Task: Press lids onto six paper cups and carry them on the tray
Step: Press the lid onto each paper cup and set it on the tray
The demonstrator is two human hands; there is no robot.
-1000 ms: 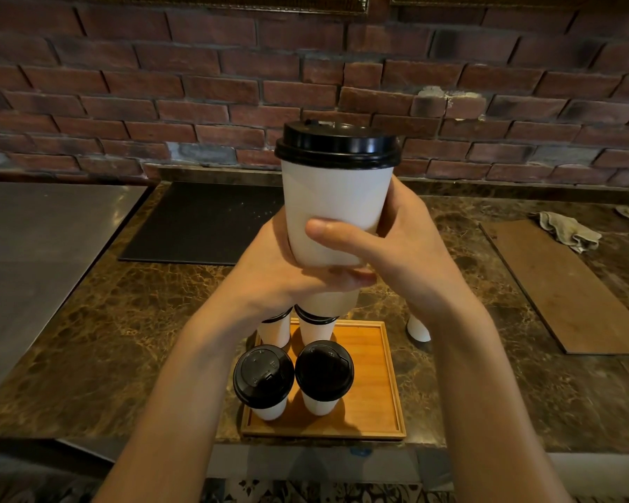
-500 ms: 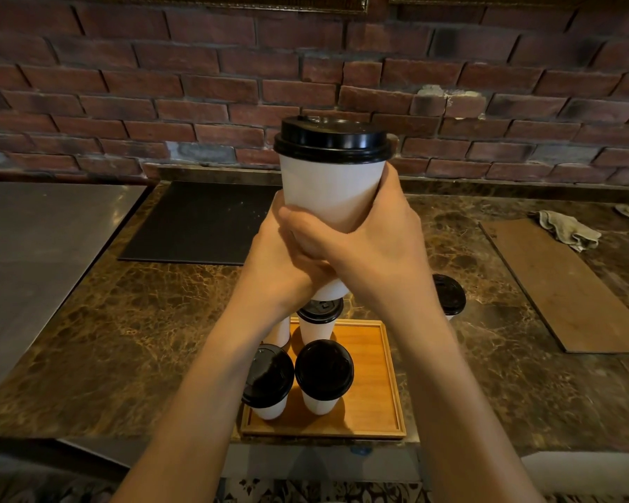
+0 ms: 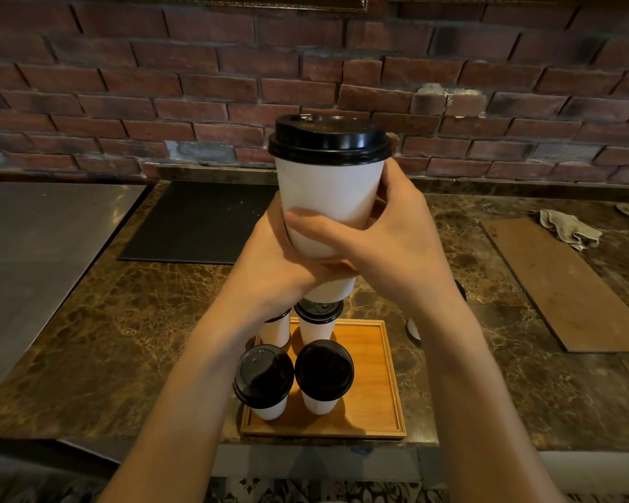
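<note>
Cups total six in view. One white paper cup (image 3: 329, 208) with a black lid (image 3: 329, 141) is held upright in the air above the wooden tray (image 3: 374, 401), in front of the brick wall (image 3: 124, 103). Both hands share the grip: the left hand (image 3: 273, 270) wraps the cup's lower left side, and the right hand (image 3: 393, 241) wraps the right side, its thumb (image 3: 316, 226) laid across the front of the cup wall and over the left hand. Both grips are clamped on this one cup.

Four lidded cups stand on the tray in two rows of two: near-left cup (image 3: 264, 381), near-right cup (image 3: 324, 373), far-right cup (image 3: 318, 319), and far-left cup (image 3: 276, 328), the last largely hidden behind the left wrist. The tray's right half is bare wood.

A sixth cup (image 3: 413, 326) stands on the marble bench (image 3: 124, 339) just right of the tray, mostly hidden behind the right forearm; a dark lid edge shows at the forearm's other side.

Also on the bench: one black mat (image 3: 197, 223), one brown board (image 3: 560, 285), one crumpled cloth (image 3: 567, 228).
</note>
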